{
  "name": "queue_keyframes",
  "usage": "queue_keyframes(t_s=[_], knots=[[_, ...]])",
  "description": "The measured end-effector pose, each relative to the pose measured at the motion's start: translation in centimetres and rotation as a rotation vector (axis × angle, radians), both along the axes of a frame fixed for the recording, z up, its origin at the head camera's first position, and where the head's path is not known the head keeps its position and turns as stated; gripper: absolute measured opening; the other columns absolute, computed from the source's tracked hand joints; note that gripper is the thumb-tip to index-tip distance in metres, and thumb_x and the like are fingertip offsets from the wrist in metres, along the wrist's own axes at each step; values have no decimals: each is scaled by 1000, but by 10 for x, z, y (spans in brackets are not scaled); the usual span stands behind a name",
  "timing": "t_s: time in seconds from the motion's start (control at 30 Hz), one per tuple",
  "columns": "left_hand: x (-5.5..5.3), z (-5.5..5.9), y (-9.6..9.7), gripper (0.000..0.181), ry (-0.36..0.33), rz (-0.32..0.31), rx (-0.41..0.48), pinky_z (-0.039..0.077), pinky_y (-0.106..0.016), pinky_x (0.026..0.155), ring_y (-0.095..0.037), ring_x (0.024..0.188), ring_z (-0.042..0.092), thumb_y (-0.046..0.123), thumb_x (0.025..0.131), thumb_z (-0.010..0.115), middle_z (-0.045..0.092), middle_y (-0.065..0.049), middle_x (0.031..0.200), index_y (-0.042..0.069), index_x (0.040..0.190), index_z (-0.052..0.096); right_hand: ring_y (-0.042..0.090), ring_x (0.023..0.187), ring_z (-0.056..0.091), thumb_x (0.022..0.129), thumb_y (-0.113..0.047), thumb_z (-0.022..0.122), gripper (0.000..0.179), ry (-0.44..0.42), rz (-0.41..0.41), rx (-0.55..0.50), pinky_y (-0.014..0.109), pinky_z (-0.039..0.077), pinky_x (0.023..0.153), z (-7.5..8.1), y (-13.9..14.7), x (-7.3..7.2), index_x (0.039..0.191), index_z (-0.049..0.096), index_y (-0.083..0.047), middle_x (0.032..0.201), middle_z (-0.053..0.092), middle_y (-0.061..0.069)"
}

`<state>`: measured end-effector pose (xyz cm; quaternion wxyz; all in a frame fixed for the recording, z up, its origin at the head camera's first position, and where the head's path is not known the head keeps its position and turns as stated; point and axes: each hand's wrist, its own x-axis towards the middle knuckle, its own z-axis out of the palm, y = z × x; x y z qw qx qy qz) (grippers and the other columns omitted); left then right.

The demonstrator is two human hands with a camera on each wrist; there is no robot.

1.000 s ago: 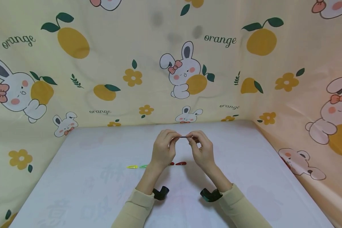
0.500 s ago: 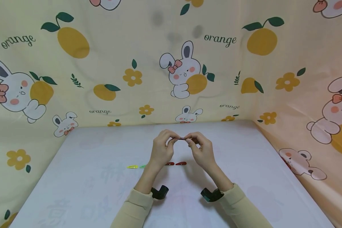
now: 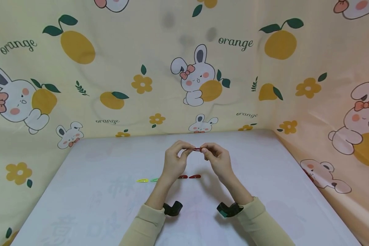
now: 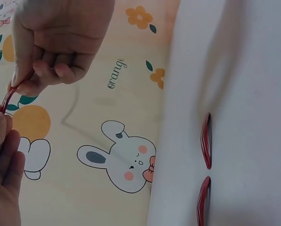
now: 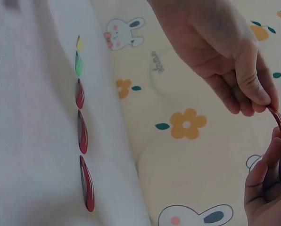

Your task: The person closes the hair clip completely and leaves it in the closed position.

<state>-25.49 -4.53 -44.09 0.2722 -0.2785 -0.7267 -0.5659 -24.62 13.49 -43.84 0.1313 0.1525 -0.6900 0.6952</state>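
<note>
Raised over the far part of the table, a red snap hair clip (image 3: 197,149) spans the fingertips of both hands. My left hand (image 3: 176,160) pinches its left end and my right hand (image 3: 218,160) its right end. The left wrist view shows the same clip (image 4: 7,100) slightly bowed, its ends covered by fingertips. Beneath the hands lies a row of clips: a yellow clip (image 5: 79,44), a green clip (image 5: 78,63) and three red ones, including a red clip (image 5: 87,183) at the row's right end. In the head view my left forearm hides part of this row.
A white cloth covers the table (image 3: 104,205). Behind it and to the right hangs a cream curtain (image 3: 160,44) printed with rabbits and oranges. Black cameras sit on both wrists, the left camera (image 3: 173,208) and the right camera (image 3: 229,209) close above the cloth.
The held clip has turned, from a thin dark line to a visible red outline. My right fingers have shifted slightly on its end. The row on the table is unmoved.
</note>
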Motion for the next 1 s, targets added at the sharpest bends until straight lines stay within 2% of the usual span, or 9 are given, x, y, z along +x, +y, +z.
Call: queue_keyframes(t_s=[0.07,0.2,0.37,0.47,0.77,1.0], knots=[[0,0,0,10,16,11,-19,56,-33,88,-21,95,70,-2,93,73,73,-10,95,5,99,77,11,70,54,99,-1,68,15,-27,-10,0,22,46,67,1,1,0,107,69,11,81,66,-7],[0,1,0,11,89,36,-74,56,-32,89,-21,97,69,-1,93,74,72,-7,97,5,102,77,11,69,54,99,-5,69,18,-77,-21,2,23,43,66,3,2,0,109,70,10,79,66,-6],[-1,0,-1,12,190,103,-190,54,-33,89,-21,101,66,3,93,76,70,-4,101,6,105,77,12,68,54,99,-6,69,21,-129,-5,-31,24,44,67,4,4,-1,112,69,11,78,65,-5],[-1,-1,-2,12,213,142,-249,54,-33,89,-21,102,65,6,93,76,69,-3,102,7,106,76,12,67,54,99,-6,69,24,-149,12,-45,24,44,67,4,5,-2,114,68,13,79,66,-5],[0,2,0,11,199,182,-286,54,-32,89,-20,102,64,8,97,73,69,-2,103,7,107,76,11,70,54,100,-9,69,26,-98,9,16,21,46,66,6,6,-4,119,69,9,83,66,-4],[-1,3,6,12,226,203,-281,54,-32,88,-21,102,64,10,95,75,70,-3,102,6,106,76,13,77,60,96,-12,75,25,8,-33,218,22,45,63,11,15,-4,120,74,-2,105,71,12]])
